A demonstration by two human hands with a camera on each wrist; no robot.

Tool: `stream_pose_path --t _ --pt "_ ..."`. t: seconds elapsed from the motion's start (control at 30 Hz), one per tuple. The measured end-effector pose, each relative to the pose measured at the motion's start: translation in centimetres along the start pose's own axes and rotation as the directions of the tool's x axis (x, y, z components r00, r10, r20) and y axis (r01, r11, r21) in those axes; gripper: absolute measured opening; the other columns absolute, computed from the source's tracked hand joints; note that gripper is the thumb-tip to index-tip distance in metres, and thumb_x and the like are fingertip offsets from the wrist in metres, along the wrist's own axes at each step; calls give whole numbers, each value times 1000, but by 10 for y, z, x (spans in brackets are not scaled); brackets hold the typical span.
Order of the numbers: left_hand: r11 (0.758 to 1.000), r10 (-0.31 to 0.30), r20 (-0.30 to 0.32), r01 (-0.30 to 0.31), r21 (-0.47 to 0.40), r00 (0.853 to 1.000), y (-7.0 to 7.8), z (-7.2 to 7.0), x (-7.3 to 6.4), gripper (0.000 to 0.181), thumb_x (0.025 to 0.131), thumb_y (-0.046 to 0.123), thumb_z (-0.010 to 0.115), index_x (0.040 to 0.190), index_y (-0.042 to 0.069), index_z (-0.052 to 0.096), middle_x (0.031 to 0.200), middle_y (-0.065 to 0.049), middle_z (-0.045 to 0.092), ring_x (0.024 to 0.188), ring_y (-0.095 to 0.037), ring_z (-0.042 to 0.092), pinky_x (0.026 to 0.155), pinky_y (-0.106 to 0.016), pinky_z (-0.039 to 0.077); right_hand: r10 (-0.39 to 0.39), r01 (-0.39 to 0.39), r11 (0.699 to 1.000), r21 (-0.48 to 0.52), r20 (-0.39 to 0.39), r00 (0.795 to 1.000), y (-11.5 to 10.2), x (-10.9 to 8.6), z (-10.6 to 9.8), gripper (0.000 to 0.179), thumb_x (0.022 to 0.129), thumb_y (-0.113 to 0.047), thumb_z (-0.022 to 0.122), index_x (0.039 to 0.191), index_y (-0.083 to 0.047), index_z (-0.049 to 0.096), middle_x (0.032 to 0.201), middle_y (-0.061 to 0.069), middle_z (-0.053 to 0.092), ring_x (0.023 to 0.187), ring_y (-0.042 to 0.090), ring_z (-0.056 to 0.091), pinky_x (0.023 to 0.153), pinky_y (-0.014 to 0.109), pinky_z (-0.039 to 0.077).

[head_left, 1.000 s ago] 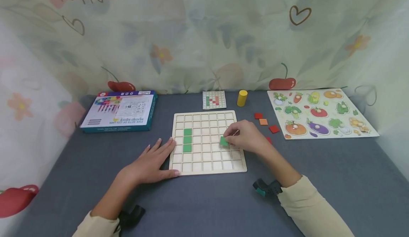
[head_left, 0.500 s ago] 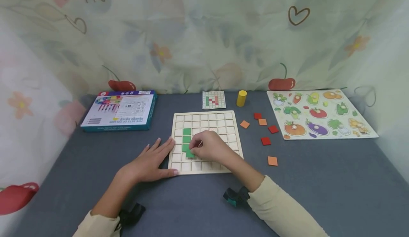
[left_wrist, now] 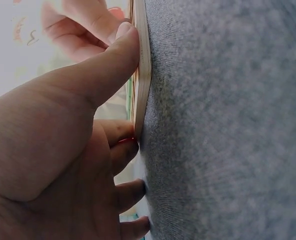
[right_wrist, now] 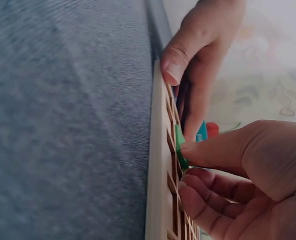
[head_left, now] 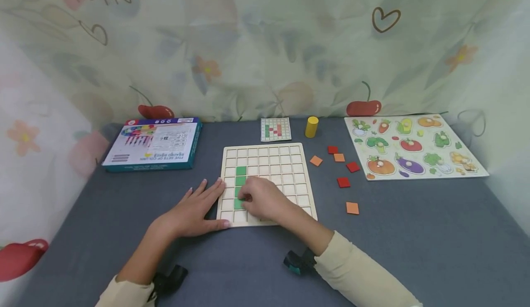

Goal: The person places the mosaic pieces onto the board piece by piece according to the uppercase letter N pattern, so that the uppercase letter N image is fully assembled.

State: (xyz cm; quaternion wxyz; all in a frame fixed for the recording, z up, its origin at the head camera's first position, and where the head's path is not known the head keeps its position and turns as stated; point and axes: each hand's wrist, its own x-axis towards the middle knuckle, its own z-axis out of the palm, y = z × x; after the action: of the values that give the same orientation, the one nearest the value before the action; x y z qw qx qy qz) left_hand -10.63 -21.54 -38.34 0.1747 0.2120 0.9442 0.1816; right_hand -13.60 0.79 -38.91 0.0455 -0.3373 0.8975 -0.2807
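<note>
A green tile [head_left: 239,204] is pinched by the right hand [head_left: 265,199], between the thumb and a finger. The tile is found right at the fingertips, at the left end of that hand. In the right wrist view it is tipped a little, with part of it lifted above the wooden grid board [head_left: 267,152]. It is held at the second column from the left, in the second row from the near edge. Three more green tiles [head_left: 240,181] are lined up just past it in the same column.

The left hand [head_left: 190,215] is spread out with its fingers apart, and nothing is gripped by it. The left side of the grid board is touched by a fingertip, and the near left corner is touched by the thumb.

To the right, three red tiles [head_left: 343,182] and three orange tiles [head_left: 352,208] are scattered on the gray surface [head_left: 248,270]. Behind the grid board, a small grid card [head_left: 275,129] is set near a yellow cylinder [head_left: 312,127]. A vegetable puzzle board [head_left: 422,157] is laid at the far right, and a box [head_left: 151,143] at the left.
</note>
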Motion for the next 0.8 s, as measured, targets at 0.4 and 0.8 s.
stream_pose_path --t 0.4,0.8 --pt "1000 6 6 -6 -2 1000 0 4 5 99 90 62 63 161 8 20 166 -11 17 150 -43 6 114 -67 7 9 -22 996 -86 -144 989 25 -33 -22 9 87 -3 74 90 -9 81 83 -3 66 75 11 60 68 27 51" --pt "1000 1 1 -1 4 1000 0 2 2 100 90 64 63 161 8 20 166 -12 17 150 -44 7 113 -68 7 386 -406 911 -80 -188 903 103 -101 -96 16 88 -8 76 102 -2 76 91 8 65 83 24 59 74 45 51"
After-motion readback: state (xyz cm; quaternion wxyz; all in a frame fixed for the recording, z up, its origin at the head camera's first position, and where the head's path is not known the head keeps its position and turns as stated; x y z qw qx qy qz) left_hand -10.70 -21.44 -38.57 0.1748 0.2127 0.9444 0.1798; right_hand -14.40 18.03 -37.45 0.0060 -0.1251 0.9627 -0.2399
